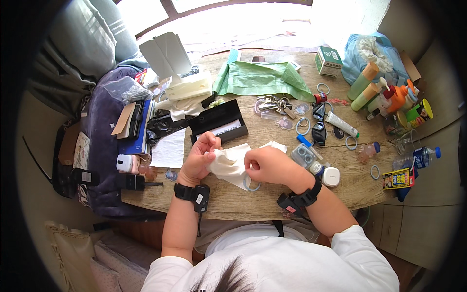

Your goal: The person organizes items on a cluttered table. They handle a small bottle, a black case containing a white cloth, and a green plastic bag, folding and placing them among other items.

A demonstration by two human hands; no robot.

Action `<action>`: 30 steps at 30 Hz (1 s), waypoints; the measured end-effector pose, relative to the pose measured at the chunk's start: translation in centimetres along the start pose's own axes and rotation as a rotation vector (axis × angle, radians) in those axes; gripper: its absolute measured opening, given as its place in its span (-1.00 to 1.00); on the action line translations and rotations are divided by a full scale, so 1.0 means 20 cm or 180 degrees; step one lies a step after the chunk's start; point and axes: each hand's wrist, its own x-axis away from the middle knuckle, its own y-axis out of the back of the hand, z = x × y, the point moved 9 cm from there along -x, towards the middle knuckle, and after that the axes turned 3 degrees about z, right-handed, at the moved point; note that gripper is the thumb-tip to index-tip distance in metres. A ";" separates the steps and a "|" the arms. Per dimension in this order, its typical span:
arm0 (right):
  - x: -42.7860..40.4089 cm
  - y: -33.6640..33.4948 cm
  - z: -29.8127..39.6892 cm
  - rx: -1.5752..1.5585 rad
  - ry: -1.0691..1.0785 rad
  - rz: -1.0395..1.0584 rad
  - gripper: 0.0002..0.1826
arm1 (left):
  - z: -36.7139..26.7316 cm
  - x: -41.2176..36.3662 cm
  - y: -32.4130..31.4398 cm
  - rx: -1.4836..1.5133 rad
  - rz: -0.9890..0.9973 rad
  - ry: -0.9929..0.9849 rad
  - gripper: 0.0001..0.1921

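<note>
A cream cloth (231, 164) is spread between my two hands above the wooden table. The thumb and fingers of my left hand (201, 157) pinch its left edge. My right hand (275, 168) is curled at the cloth's right side, its fingertips closed on the fabric and partly hidden. A light blue hair tie (252, 188) shows just below the right fingers. Behind my left hand stands an open black case (233, 134) with printed white paper inside. To the left of my left hand lies a white sheet (168, 149).
On the right are a contact lens case (303, 155), a white round-cornered case (331, 176), folded black sunglasses (319, 133) and a water bottle (412, 158). Keys (279, 105) and a green plastic bag (261, 78) lie farther back. A blue book (136, 140) sits left.
</note>
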 end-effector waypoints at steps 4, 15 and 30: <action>0.01 0.14 -0.03 -0.0783 -0.0220 -0.0732 -0.89 | 0.00 0.00 0.01 0.0004 -0.0009 0.0012 -0.65; 0.01 0.06 0.00 -0.0085 -0.0136 -0.0231 -0.83 | 0.00 0.00 0.02 -0.0246 -0.0164 0.0053 -0.62; 0.01 0.05 0.04 -0.0998 -0.0013 -0.0108 -0.88 | 0.00 0.01 0.04 -0.0148 -0.0174 0.0052 -0.64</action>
